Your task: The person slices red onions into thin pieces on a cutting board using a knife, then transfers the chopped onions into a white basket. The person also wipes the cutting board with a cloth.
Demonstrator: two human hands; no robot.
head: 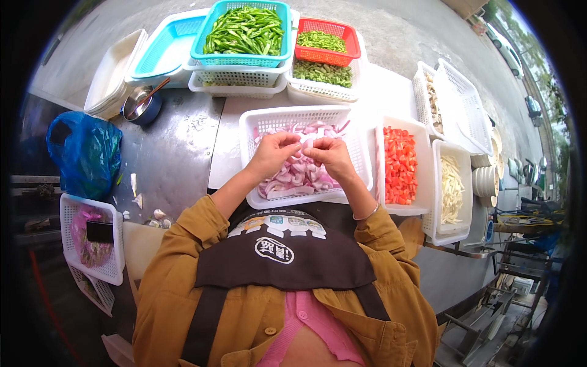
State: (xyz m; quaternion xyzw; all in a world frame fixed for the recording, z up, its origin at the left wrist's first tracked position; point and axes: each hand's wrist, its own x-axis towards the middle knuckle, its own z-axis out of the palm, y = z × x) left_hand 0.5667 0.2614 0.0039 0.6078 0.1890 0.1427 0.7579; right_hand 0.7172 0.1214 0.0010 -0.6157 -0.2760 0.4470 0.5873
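Note:
A white plastic basket point(362, 163) of cut red onion point(298, 174) stands right before me. Above the onion, near the middle of the basket, both my hands meet at a pale piece of onion point(306, 143). My left hand point(275, 153) pinches it from the left with thumb and fingers. From the other side my right hand point(331, 156) grips it with the thumb and forefinger. More pink and white slices lie loose below and behind my fingers.
Sliced green peppers point(245, 32) fill a turquoise basket at the back, beside a red basket point(328, 56) of cut green pods. Diced red pieces point(400, 165) and pale strips point(451, 188) stand at right. At left are a blue plastic bag point(85, 153) and a pot point(143, 108).

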